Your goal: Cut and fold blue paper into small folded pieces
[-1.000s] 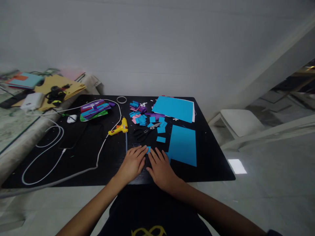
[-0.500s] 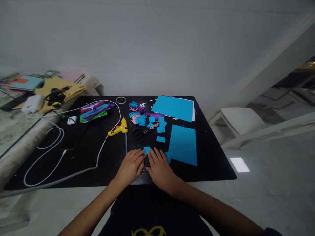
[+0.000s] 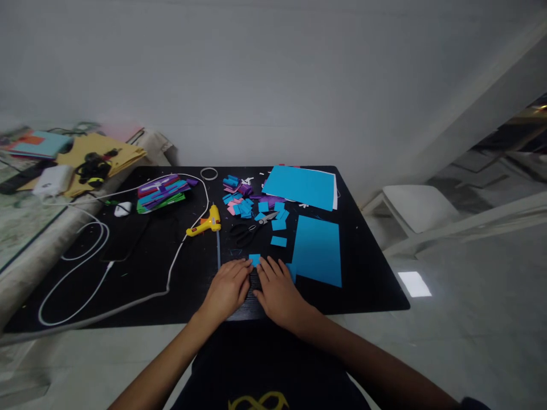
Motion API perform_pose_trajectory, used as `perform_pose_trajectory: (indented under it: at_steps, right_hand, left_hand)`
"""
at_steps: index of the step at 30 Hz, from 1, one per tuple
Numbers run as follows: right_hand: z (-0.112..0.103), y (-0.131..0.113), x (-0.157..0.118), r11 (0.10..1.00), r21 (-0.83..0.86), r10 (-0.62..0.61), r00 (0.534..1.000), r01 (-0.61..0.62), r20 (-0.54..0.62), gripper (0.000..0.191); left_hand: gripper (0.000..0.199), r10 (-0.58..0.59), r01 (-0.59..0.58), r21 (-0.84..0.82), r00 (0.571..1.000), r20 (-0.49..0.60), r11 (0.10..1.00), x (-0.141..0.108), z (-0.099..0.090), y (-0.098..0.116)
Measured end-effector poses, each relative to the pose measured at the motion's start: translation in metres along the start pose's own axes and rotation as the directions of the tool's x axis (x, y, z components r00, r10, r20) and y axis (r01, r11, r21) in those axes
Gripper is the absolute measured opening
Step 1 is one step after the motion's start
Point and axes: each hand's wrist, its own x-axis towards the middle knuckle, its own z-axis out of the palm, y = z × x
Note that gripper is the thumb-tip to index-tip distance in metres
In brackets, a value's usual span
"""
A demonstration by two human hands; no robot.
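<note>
A small blue paper piece (image 3: 254, 259) lies flat on the black table in front of me, between my two hands. My left hand (image 3: 229, 285) rests on the table with its fingers stretched out, the tips at the paper's left edge. From the other side, my right hand (image 3: 276, 290) lies with its fingers apart, fingertips on the paper's lower right edge. Part of the paper is hidden under the fingertips. Another blue paper piece (image 3: 292, 271) shows partly behind my right hand. Just beyond are dark-handled scissors or pliers (image 3: 245, 230); which one I cannot tell.
A yellow glue gun (image 3: 207, 221) with a glue stick lies left of centre. Blue sheets (image 3: 317, 250) and cut paper pieces (image 3: 241, 206) lie to the right and behind. Colourful folded strips (image 3: 164, 192), a white cable (image 3: 171, 273) and a phone (image 3: 123, 242) are at left.
My hands and the blue paper piece hold nearly the same place. The whole view has shifted very slightly.
</note>
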Motion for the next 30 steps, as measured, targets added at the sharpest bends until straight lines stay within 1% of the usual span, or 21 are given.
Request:
perform_pose_trajectory:
  at_steps: [7, 12, 17, 19, 21, 24, 27, 30]
  right_hand:
    - [-0.007, -0.002, 0.001, 1.000, -0.015, 0.004, 0.999, -0.004, 0.035, 0.056]
    - [-0.007, 0.001, 0.004, 1.000, -0.011, -0.008, 1.000, 0.008, -0.013, 0.056]
    - [-0.009, 0.016, 0.013, 0.999, -0.002, -0.049, 0.996, 0.049, -0.074, 0.043]
    - [-0.010, 0.023, 0.016, 0.997, -0.021, -0.072, 0.992, 0.070, -0.104, 0.048]
    - [-0.011, 0.028, 0.019, 0.994, -0.048, -0.105, 0.988, 0.101, -0.113, 0.050]
    - [-0.013, 0.032, 0.021, 0.989, -0.065, -0.140, 0.984, 0.134, -0.106, 0.047]
    - [-0.017, 0.036, 0.025, 0.986, -0.040, -0.163, 0.979, 0.159, -0.123, 0.041]
    - [-0.020, 0.042, 0.031, 0.982, 0.028, -0.182, 0.972, 0.189, -0.148, 0.031]
  left_hand:
    - [0.034, -0.007, 0.007, 0.002, 1.000, 0.018, 1.000, -0.004, -0.002, -0.002]
    - [0.038, -0.019, 0.019, -0.014, 0.999, 0.042, 1.000, -0.008, -0.004, -0.003]
    - [0.037, -0.024, 0.026, -0.042, 0.999, 0.040, 0.999, -0.006, -0.005, -0.001]
    - [0.036, -0.028, 0.030, -0.058, 0.999, 0.035, 0.998, -0.006, -0.006, -0.001]
    - [0.036, -0.034, 0.036, -0.070, 0.999, 0.030, 0.997, -0.006, -0.006, 0.000]
    - [0.036, -0.036, 0.037, -0.075, 0.999, 0.021, 0.996, -0.006, -0.006, 0.000]
    - [0.034, -0.030, 0.032, -0.078, 0.999, 0.022, 0.996, -0.006, -0.007, 0.001]
    - [0.034, -0.030, 0.032, -0.082, 0.999, 0.033, 0.996, -0.007, -0.008, 0.002]
